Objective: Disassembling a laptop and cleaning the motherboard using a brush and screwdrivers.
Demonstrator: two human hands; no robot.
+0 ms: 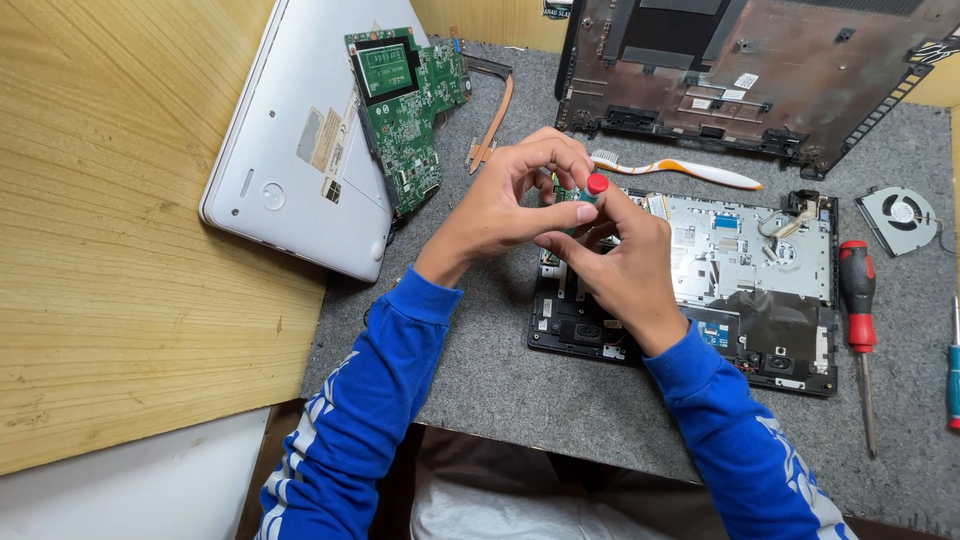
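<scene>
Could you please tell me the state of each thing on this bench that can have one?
Left hand: pinching a small green board.
Right hand: holding a red-capped small tool against that board.
Laptop base: opened, innards bare.
Bottom cover: removed, lying inside up.
Motherboard: taken out, resting on the white lid.
Fan: detached, lying flat.
Red screwdriver: lying unused.
Toothbrush: lying unused.

Both arms wear bright blue long sleeves with ribbed cuffs. White printed markings run along each forearm.

Head view, steeply downward (close)
</scene>
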